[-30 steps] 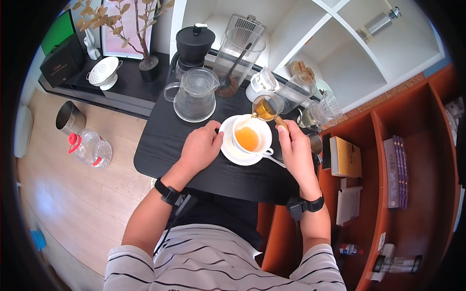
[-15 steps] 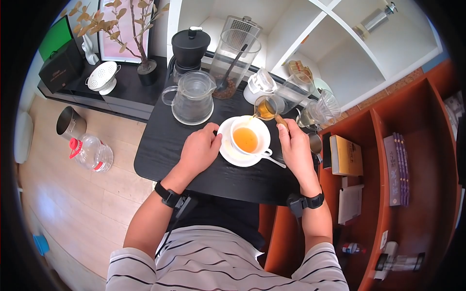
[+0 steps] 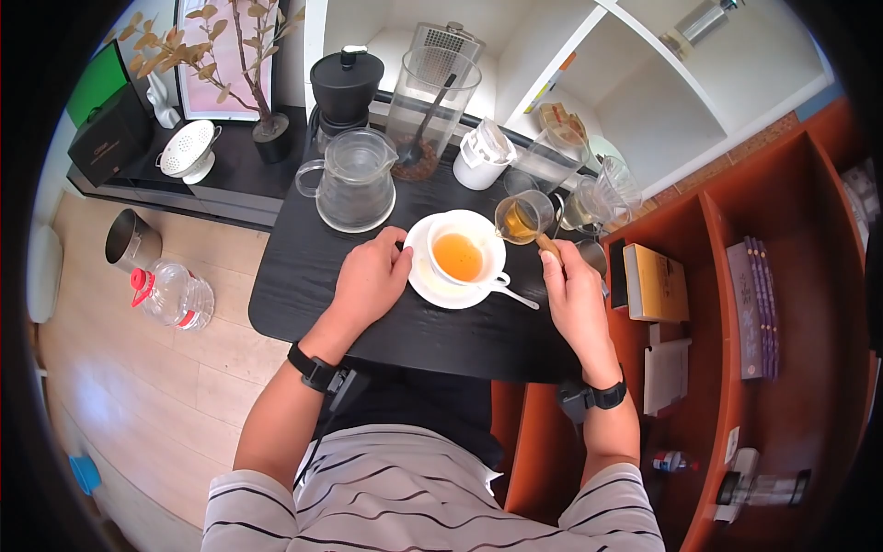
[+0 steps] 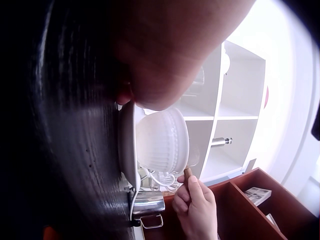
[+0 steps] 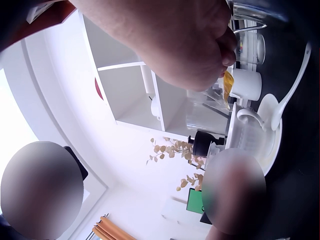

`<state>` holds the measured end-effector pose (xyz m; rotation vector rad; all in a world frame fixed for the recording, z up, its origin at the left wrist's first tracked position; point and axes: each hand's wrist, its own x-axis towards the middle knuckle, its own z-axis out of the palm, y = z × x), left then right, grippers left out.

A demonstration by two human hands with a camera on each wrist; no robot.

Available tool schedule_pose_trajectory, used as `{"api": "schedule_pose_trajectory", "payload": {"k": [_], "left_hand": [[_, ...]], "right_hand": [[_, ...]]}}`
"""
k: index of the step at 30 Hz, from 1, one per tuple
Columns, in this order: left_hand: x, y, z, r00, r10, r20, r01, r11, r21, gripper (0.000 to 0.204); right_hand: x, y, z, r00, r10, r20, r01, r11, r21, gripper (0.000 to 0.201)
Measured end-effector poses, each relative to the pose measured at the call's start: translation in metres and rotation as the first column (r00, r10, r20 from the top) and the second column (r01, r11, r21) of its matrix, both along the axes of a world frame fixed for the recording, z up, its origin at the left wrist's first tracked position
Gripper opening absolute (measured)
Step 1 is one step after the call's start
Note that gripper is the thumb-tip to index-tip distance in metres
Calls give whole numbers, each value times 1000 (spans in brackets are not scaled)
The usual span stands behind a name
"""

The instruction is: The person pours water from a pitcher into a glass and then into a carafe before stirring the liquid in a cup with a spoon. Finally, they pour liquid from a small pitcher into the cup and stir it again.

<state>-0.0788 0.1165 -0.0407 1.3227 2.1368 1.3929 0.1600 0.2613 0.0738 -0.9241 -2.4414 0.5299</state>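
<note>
My right hand (image 3: 579,294) holds the wooden handle (image 3: 549,246) of a small glass pitcher (image 3: 524,210) with some amber liquid in its bottom. The pitcher is just right of a white cup (image 3: 491,247), close to its rim. Orange-amber liquid (image 3: 458,258) with tiny specks lies in the cup. Under the cup is a white saucer (image 3: 424,289), with a white spoon (image 3: 521,296) sticking out to the right. My left hand (image 3: 370,281) pinches the saucer's left rim; in the left wrist view the rim runs in between its fingers.
Behind the cup stand a lidded glass carafe (image 3: 354,198), a black grinder (image 3: 346,87), a tall glass canister (image 3: 432,110) with a black scoop, and a white mug (image 3: 482,158). Glassware (image 3: 614,189) crowds the back right. A wooden shelf (image 3: 722,276) borders the table's right side.
The pitcher has moved right, from over the cup's rim to beside it, and its spout no longer overhangs the cup. My left hand stays at the saucer.
</note>
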Motion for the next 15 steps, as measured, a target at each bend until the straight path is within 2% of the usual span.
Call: {"api": "schedule_pose_trajectory", "payload": {"k": [8,15], "left_hand": [[0,0,0,1000,-6,-6,6,1000,1,19],[0,1,-2,1000,0,-4,0,1000,25,19]], "right_hand": [[15,-22,6,999,36,30,-35,999,-8,19],[2,-30,4,994,106,13,-106,994,-6,20]]}}
